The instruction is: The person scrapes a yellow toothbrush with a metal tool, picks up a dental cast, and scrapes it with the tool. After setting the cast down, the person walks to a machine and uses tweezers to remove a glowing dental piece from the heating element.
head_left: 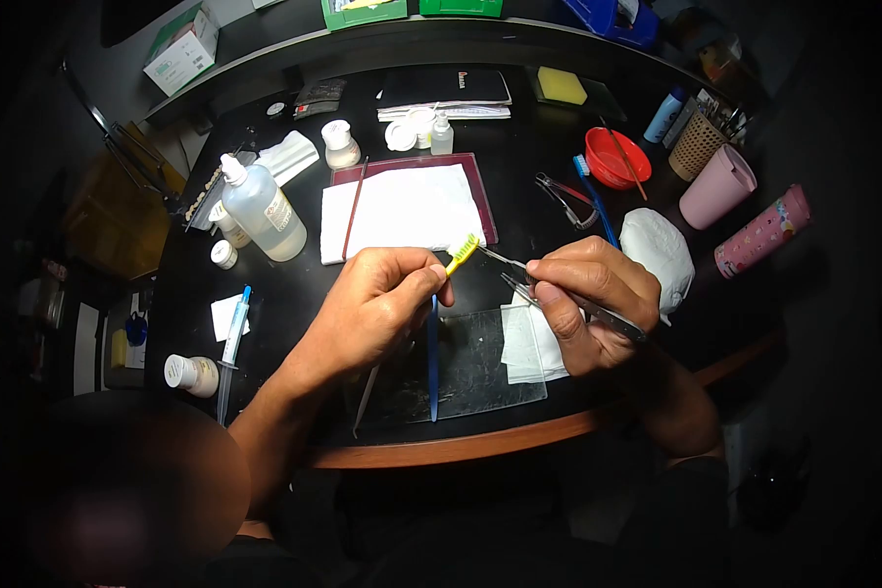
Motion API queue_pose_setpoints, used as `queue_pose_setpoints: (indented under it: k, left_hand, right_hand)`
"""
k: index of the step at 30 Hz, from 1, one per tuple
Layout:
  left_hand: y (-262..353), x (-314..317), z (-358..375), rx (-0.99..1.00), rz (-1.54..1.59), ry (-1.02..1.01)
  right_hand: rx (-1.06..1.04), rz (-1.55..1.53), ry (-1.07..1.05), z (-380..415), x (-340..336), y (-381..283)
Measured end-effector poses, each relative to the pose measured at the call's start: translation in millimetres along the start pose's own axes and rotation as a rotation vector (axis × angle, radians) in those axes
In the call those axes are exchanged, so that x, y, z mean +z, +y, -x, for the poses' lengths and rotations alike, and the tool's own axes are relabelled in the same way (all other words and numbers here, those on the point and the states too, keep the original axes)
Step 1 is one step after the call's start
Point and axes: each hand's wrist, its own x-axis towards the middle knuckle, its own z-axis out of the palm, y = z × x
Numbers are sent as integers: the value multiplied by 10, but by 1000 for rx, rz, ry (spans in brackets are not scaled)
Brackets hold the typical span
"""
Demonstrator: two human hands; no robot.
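Note:
My left hand pinches a small yellow brush between thumb and fingers, its bristled end pointing up and right; the rest of its handle is hidden in the hand. Silver tweezers are gripped by my right hand, and one thin tip reaches right up to the bristles. Below the hands lies a clear glass plate, with a blue stick across it. Folded white tissue sits under the plate's right side. Behind the brush, a white paper pad rests on a dark red tray.
On the left stand a squeeze bottle and small jars, with a syringe nearby. A red bowl, blue toothbrush, white wrapped bundle and pink tumbler occupy the right. The wooden table edge runs in front.

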Motion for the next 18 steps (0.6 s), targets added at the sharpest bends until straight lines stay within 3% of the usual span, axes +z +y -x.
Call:
queue_pose_setpoints:
  k: [9,18]
  left_hand:
    - [30,37,-13,71,-154,54]
    - [36,20,-3,53,-142,61]
  right_hand:
    - [58,32,-56,-7,29,-30]
    - [51,8,64,31,-76,-37]
